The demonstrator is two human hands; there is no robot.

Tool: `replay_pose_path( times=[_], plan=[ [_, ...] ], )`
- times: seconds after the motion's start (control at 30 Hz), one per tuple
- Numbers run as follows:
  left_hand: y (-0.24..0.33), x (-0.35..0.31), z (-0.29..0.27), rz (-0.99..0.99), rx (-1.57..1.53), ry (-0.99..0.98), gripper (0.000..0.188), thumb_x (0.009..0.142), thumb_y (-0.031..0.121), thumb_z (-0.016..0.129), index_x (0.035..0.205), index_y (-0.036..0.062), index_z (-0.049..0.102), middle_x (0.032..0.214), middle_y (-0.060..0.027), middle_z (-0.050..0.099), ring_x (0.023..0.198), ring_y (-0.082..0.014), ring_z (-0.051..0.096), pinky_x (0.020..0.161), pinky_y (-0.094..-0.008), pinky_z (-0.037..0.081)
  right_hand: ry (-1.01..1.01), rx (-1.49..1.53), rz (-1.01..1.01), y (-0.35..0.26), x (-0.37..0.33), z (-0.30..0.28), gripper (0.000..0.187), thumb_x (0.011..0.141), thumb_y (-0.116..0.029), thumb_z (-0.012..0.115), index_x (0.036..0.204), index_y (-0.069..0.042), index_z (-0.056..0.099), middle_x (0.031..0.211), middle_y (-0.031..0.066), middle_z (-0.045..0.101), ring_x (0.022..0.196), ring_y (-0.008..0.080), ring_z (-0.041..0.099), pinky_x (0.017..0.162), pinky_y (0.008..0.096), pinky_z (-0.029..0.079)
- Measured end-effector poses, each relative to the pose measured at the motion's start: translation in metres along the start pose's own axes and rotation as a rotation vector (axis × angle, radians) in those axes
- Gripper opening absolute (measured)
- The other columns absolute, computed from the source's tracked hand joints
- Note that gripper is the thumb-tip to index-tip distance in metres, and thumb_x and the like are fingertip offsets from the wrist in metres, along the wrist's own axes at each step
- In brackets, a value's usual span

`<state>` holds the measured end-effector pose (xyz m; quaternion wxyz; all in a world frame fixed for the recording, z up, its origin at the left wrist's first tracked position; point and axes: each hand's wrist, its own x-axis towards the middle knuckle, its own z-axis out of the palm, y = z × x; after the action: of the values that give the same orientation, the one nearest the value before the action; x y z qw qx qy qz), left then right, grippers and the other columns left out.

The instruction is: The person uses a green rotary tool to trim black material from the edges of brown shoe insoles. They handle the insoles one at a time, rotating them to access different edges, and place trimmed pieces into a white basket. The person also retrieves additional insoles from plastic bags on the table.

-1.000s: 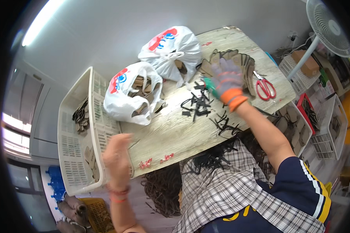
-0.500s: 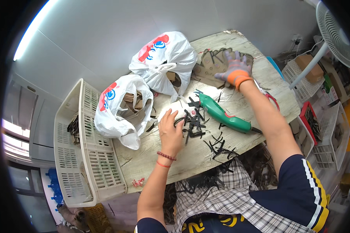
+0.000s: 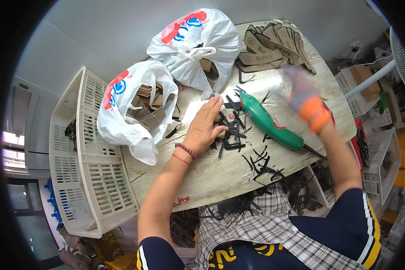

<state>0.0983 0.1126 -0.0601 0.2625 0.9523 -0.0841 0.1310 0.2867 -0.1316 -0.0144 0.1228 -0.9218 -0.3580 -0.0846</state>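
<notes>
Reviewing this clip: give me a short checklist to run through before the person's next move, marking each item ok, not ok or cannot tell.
1. Bare left hand apart from the tip of the green, elongated handheld tool: ok.
2. Green tool resting on the pale wood-look table, not held: ok.
3. Thin black strips cleared from around its tip: not ok; some lie beside it.
4. Flat brown pieces squarely stacked: not ok; they are fanned out.
5. Grey-gloved right hand empty: cannot tell; blurred.
6. Tool switched off: cannot tell.
</notes>
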Motion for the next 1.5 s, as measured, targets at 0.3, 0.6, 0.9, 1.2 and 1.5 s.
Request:
replay_pose_path(
  times=[0.3,0.6,0.9,1.2,1.5],
  plan=[
    [-0.013,0.071,0.036,0.106,-0.280,0.115,0.046,0.090,0.023,0.050,0.131,0.0073,0.040,0.138,-0.0151,0.037,0.126,-0.0294,0.035,0.105,-0.0349,0.028,-0.164,0.305,0.150,-0.023,-0.112,-0.013,0.058,0.077,-0.033,0.063,0.125,-0.005,0.046,0.103,0.0178,0.061,0.091,0.0305,0.061,0.079,0.0364,0.048],
    [0.028,0.081,0.075,0.300,0.197,-0.203,0.071,0.086,0.057,0.040,0.138,0.0091,0.031,0.143,-0.0139,0.029,0.135,-0.0261,0.021,0.111,-0.0416,0.013,0.033,0.609,0.337,0.034,-0.167,-0.037,0.048,0.079,-0.020,0.066,0.119,-0.001,0.050,0.098,0.0142,0.063,0.087,0.0189,0.061,0.076,0.0297,0.047],
    [0.188,-0.067,0.089,0.683,-0.379,-0.472,0.062,0.087,0.052,0.041,0.136,0.0136,0.035,0.142,-0.0135,0.030,0.134,-0.0280,0.024,0.111,-0.0484,0.012,0.005,0.473,0.309,0.021,-0.183,-0.028,0.050,0.077,-0.025,0.065,0.120,-0.004,0.050,0.102,0.0164,0.062,0.092,0.0301,0.060,0.079,0.0339,0.047],
    [0.105,-0.092,0.046,0.101,0.041,-0.152,0.060,0.084,0.035,0.055,0.134,0.0058,0.036,0.140,-0.0196,0.030,0.133,-0.0335,0.023,0.110,-0.0467,0.014,-0.017,-0.085,0.107,-0.008,-0.115,0.027,0.063,0.077,-0.029,0.062,0.131,-0.008,0.039,0.103,0.0131,0.057,0.092,0.0290,0.059,0.074,0.0394,0.049],
    [0.002,-0.093,-0.080,-0.608,0.169,0.665,0.030,0.084,0.015,0.053,0.110,0.0024,0.058,0.123,-0.0197,0.050,0.119,-0.0322,0.043,0.100,-0.0375,0.033,0.350,0.219,-0.299,-0.104,-0.059,0.016,0.041,0.080,-0.023,0.061,0.116,-0.005,0.052,0.106,0.0138,0.057,0.101,0.0308,0.052,0.089,0.0392,0.041]
  ],
)
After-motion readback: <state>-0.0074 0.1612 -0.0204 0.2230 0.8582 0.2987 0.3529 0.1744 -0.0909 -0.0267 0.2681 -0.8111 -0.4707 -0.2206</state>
